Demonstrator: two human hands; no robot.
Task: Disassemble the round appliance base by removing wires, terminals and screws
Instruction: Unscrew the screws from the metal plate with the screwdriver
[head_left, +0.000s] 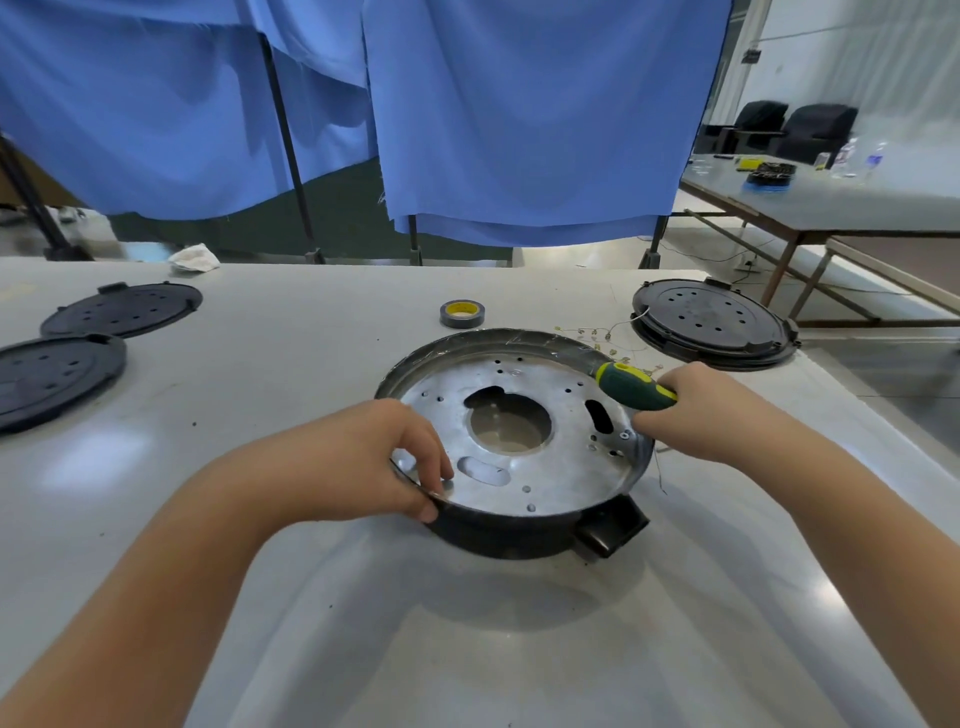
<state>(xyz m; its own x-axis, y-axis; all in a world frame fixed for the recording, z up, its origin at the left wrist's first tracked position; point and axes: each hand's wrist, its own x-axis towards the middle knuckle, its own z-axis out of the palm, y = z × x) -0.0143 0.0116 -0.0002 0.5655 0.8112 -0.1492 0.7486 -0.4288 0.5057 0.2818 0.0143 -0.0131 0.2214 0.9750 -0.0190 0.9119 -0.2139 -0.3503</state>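
Gripping screwdriver (636, 391) over round base (519, 457)

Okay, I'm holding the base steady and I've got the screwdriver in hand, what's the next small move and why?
Probably seat the screwdriver tip in the screw at the plate's right edge and turn it out. The right hand grips the tool just above it, and the left hand holds the base rim.

Tape roll (462, 313) lies behind the base (519, 441); covers (122, 310) lie left.

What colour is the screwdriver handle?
Dark green with yellow-green accents, on the screwdriver held in the right hand; head view.
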